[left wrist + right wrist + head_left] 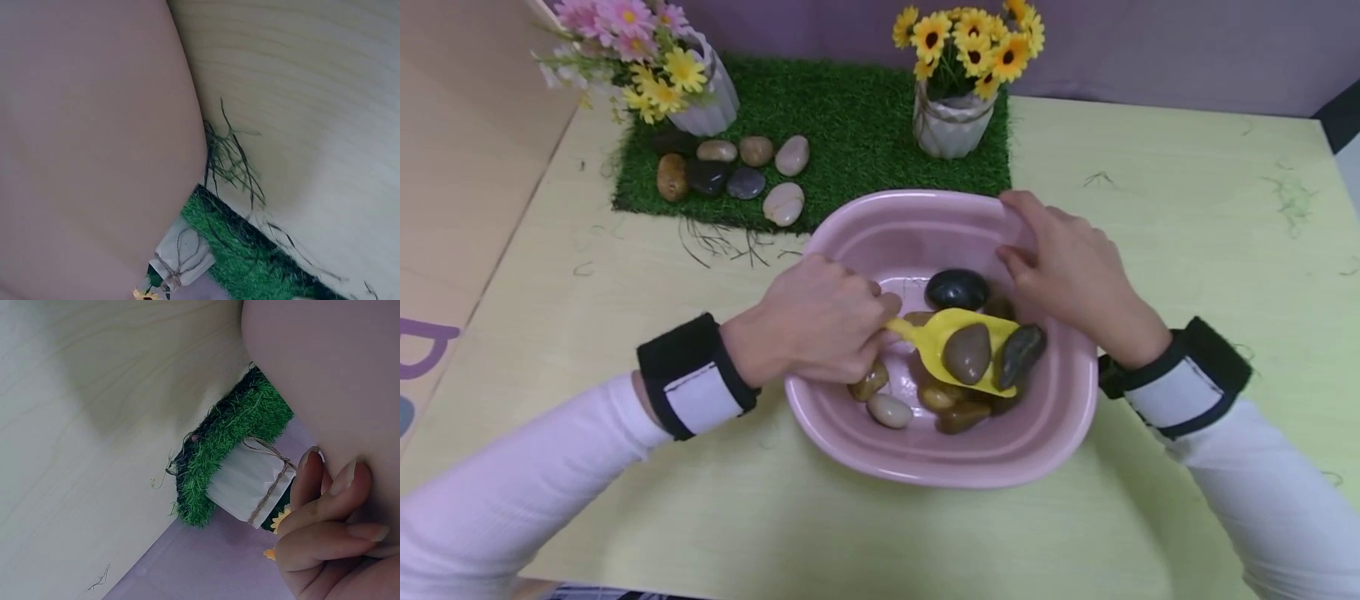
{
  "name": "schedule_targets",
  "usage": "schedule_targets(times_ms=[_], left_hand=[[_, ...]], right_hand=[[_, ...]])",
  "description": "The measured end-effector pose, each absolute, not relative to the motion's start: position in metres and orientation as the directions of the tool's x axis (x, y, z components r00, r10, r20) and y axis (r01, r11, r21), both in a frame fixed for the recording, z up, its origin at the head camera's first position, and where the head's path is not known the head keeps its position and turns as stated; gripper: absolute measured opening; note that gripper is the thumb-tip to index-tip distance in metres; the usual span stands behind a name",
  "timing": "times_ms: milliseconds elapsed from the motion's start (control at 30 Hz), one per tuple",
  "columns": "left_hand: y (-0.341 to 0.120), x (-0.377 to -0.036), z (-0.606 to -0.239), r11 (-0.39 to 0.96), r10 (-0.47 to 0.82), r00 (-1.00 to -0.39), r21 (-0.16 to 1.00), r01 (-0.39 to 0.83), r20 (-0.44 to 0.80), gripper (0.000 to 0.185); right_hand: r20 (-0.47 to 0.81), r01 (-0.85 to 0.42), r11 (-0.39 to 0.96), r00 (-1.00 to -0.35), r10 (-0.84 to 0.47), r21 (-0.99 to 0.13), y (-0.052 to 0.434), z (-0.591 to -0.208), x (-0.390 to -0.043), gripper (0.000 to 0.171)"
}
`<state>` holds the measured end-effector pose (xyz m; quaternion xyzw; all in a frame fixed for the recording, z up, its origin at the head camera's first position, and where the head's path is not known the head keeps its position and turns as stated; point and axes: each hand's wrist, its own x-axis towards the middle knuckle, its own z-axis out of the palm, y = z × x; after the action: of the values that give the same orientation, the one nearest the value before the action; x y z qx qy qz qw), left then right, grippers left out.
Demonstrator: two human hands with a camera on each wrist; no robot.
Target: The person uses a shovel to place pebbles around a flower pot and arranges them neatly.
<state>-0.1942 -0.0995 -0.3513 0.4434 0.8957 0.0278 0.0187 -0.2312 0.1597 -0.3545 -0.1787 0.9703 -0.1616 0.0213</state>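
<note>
A yellow scoop (958, 346) carrying a brown stone (967, 353) and a dark stone (1019, 354) sits inside the pink basin (940, 454), between the two hands. The left hand (808, 321) curls round its handle. The right hand (1063, 267) grips the basin's far rim. Beyond both hands lie a grass mat (850, 125), loose pebbles (784, 203) and a sunflower vase (953, 123).

A pale yellow-green bench (1187, 217) fills the scene, scattered with loose green strands. A purple wall (1150, 42) runs along its far edge. On the left rises a light wooden panel (467, 142) bearing part of a purple letter. The light is soft and even.
</note>
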Motion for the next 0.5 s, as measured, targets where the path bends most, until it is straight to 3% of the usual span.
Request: schedule_targets(times_ms=[233,500], left_hand=[[-0.0956,-0.1948,-0.3534,0.604,0.797,-0.604,0.064,0.795,-0.01,0.025],[-0.0918,-0.1974,-0.3573,0.518,0.855,-0.514,0.088,0.851,-0.069,0.025]], right_hand=[[0.016,-0.342,0.886,-0.935,-0.355,-0.314,0.1596,-0.3544,-0.2314,0.054],[0.038,-0.356,0.88,-0.931,-0.363,-0.313,0.1594,-0.3558,-0.2315,0.053]])
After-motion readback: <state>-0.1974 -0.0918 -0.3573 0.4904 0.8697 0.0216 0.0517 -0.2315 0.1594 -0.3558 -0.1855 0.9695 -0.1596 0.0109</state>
